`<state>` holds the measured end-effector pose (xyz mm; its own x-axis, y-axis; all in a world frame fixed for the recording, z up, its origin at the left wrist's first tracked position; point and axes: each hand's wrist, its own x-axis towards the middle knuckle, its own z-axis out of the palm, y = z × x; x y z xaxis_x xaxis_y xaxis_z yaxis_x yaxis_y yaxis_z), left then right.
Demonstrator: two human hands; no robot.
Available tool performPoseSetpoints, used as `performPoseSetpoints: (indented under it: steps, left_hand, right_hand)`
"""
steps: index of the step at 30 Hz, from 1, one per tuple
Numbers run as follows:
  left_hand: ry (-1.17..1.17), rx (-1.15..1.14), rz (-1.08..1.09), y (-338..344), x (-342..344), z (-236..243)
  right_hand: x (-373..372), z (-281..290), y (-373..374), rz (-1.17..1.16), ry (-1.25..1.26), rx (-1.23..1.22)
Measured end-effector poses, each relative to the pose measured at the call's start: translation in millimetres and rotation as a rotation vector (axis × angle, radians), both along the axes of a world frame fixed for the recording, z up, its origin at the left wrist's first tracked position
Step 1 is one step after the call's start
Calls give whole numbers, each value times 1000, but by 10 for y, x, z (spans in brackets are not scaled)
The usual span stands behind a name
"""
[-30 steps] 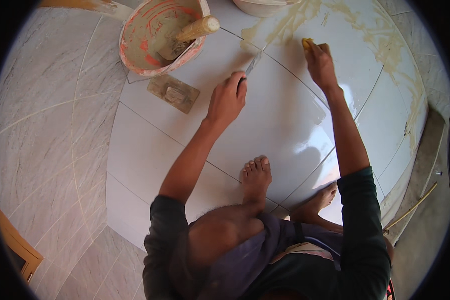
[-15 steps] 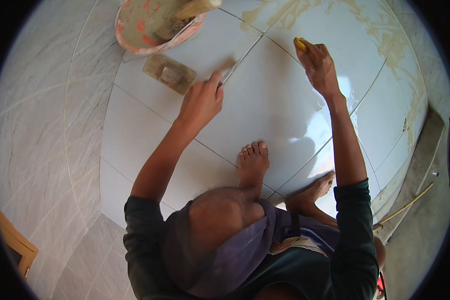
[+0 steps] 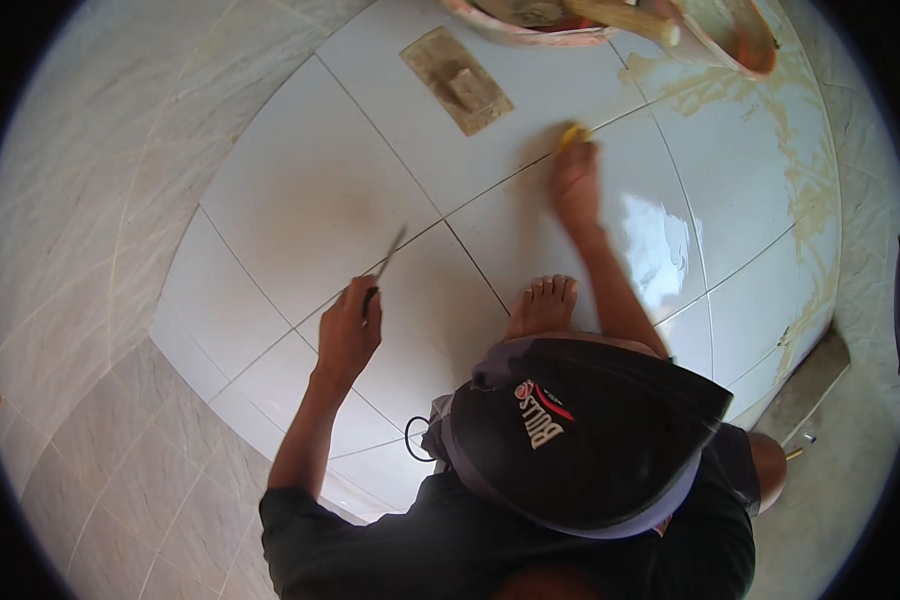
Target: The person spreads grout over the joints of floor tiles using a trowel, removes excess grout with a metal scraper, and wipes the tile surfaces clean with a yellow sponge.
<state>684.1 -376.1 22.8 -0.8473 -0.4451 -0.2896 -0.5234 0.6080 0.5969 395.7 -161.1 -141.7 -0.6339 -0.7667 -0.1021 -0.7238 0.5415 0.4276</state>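
Observation:
My left hand [image 3: 350,325] is closed round the dark handle of a thin-bladed knife [image 3: 391,252]. The blade points up and away over the joint between two white floor tiles [image 3: 300,190]. Farther off and to the right, my right hand [image 3: 576,185] pinches a small yellow piece [image 3: 572,134], perhaps sponge, against or just above another stretch of the same joint. Motion blurs this hand slightly. Beyond both hands a dirty rectangular hand float [image 3: 457,82] lies on the tiles with its grip upward.
At the far edge stands a pinkish, mortar-smeared bucket [image 3: 540,38] with a wooden handle [image 3: 625,15] sticking out. Another stained container [image 3: 755,45] is right of it. Tan smears [image 3: 800,150] mark tiles at the far right. Marble-patterned tiles [image 3: 120,200] border the left. My bare foot [image 3: 547,305] is near the middle.
The view has shifted, bringing the float and bucket toward its middle. My left hand now shows the knife blade clearly and is farther from the float; my right hand has come nearer the float.

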Motion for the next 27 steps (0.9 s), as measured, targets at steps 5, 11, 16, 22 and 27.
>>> performPoseSetpoints:
  steps: [5, 11, 16, 22, 27]
  left_hand:
    - [83, 4, 284, 186, 313, -34]
    - [122, 5, 474, 229, 589, -74]
    - [209, 7, 435, 313, 559, -166]
    - [208, 83, 423, 441, 248, -237]
    - [218, 165, 335, 530, -128, -447]
  right_hand:
    - [1460, -3, -503, 103, -419, -580]
    - [831, 240, -316, 349, -779, -702]
    - [-1328, 130, 754, 178, -331, -536]
    - [-635, -201, 629, 256, -8, -415]
    - [852, 207, -199, 198, -593, -570]
